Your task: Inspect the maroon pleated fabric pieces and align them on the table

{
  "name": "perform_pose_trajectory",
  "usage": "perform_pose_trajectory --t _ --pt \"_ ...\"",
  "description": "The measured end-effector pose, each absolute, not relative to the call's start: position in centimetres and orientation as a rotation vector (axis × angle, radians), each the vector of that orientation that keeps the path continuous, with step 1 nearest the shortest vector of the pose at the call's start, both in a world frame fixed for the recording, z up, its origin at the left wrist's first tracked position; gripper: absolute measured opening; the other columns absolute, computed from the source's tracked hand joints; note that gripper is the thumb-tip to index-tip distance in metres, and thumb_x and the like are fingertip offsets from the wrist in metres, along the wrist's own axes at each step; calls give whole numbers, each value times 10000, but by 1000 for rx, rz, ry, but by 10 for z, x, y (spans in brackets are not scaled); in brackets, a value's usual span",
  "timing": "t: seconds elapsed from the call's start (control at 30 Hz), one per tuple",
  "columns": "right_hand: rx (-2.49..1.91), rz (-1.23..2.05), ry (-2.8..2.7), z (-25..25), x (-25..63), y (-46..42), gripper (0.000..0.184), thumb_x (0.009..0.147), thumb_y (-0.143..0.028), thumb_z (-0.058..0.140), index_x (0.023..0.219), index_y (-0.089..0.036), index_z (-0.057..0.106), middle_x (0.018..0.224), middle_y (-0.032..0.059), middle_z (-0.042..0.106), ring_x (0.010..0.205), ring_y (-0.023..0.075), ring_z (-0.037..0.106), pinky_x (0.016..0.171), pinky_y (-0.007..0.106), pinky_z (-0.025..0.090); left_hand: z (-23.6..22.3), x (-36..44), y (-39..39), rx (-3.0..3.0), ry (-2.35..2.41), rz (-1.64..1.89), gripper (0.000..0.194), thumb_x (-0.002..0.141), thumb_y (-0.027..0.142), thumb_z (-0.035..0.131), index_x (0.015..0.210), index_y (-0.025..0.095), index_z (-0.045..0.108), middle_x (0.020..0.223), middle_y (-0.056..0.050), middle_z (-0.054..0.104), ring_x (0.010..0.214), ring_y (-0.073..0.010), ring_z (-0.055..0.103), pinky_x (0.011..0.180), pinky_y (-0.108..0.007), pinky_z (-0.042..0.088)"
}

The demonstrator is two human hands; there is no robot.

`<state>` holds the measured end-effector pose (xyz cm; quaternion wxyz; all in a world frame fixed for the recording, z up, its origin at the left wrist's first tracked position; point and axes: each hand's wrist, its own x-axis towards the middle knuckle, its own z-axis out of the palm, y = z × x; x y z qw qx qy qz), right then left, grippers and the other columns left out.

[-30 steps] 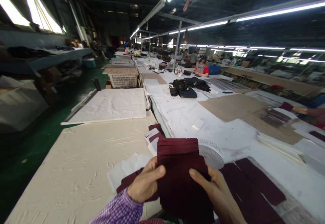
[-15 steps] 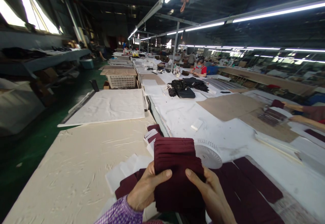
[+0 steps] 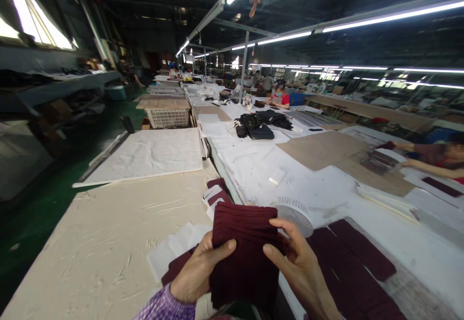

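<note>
A stack of maroon fabric pieces (image 3: 246, 257) is held up in front of me, its layered edges fanned along the top. My left hand (image 3: 203, 267) grips its left side, thumb across the front and fingers hidden behind. On the right side, my right hand (image 3: 297, 257) has its thumb against the front face and its index finger at the upper right corner; the other fingers are partly hidden. More maroon fabric panels (image 3: 351, 267) lie flat on the table at the right. White sheets (image 3: 177, 242) and further maroon pieces (image 3: 217, 189) lie behind my left hand.
A white round fan (image 3: 295, 218) lies behind the stack. Cream cloth covers the left table (image 3: 119, 228); the white table (image 3: 250, 165) carries dark garments (image 3: 259, 125) and brown paper (image 3: 322, 148). A co-worker's arms (image 3: 427, 158) reach over fabric at right. A basket (image 3: 168, 117) stands farther back.
My right hand has shifted its hold, with the index finger now at the stack's upper right corner. The top layers, stepped before, now sit more even. The view has turned slightly right.
</note>
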<state>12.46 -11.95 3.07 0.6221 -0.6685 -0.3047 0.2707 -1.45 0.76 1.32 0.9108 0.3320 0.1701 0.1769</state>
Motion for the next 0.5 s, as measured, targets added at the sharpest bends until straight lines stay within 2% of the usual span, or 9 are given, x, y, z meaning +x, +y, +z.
perform_pose_trajectory --t 0.27,0.4,0.5 --pt "-1487 743 -676 28 124 -119 352 769 -377 722 1074 -252 598 1067 33 698 992 204 646 873 301 518 12 -17 11 703 361 362 232 796 180 682 1024 153 715 966 -98 757 842 -227 711 792 -330 547" --pt "-1470 793 -689 27 115 -116 372 762 -436 711 1049 -204 660 1044 82 719 978 271 660 873 386 533 13 -14 10 680 384 396 160 795 204 686 935 134 724 906 -99 762 796 -214 714 756 -298 547" --pt "-1532 803 -669 27 111 -113 392 752 -449 711 1029 -172 702 1023 105 735 988 322 661 906 452 518 15 -12 8 657 391 410 163 786 206 697 932 137 721 897 -99 763 812 -222 714 774 -315 549"
